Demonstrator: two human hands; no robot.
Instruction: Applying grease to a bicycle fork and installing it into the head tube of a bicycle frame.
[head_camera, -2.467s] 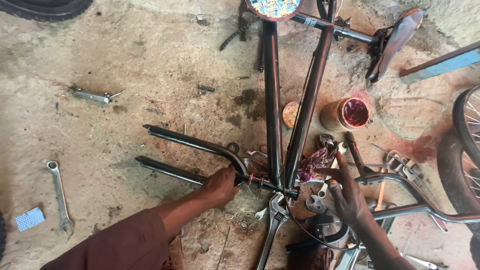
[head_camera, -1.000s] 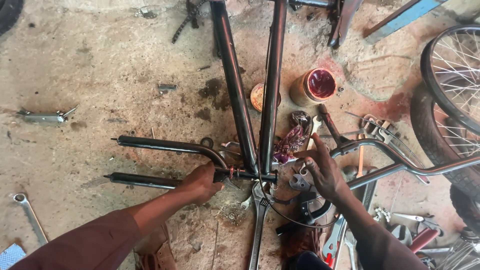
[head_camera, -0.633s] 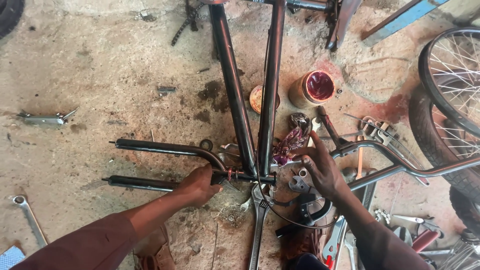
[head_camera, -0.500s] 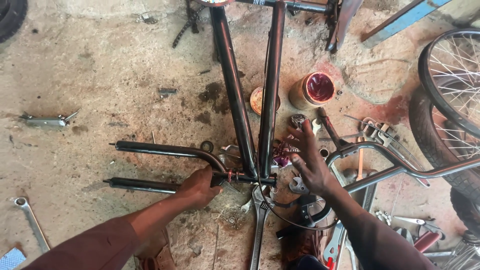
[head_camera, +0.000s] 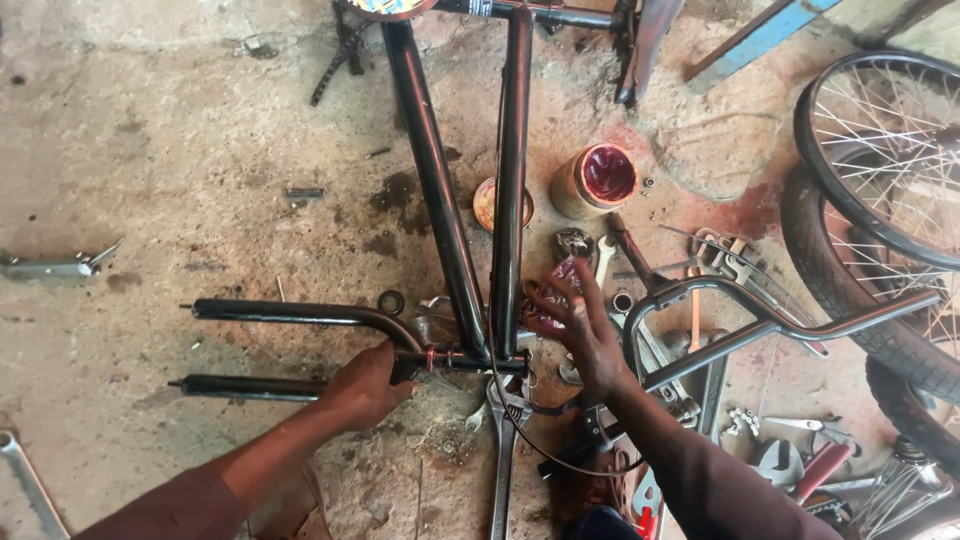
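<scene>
Hands work on a black bicycle frame (head_camera: 440, 210) lying on a dirty concrete floor (head_camera: 160, 150). Left hand (head_camera: 362, 385) is clenched around the fork (head_camera: 290, 312) where its two blades meet the frame. Right hand (head_camera: 578, 325) lies open, fingers spread over a reddish wrapper (head_camera: 555, 285) just beside the frame tubes. Beyond its fingertips stands a jar of red grease (head_camera: 595, 180); handlebars (head_camera: 770, 325) lie to its right.

frame (head_camera: 440, 210): black tubes
fork (head_camera: 290, 312): black
open tin (head_camera: 594, 180): tan side, deep red inside
floor (head_camera: 180, 140): grey-brown, red and dark stains
plank (head_camera: 760, 38): blue
tyre (head_camera: 840, 290): black
</scene>
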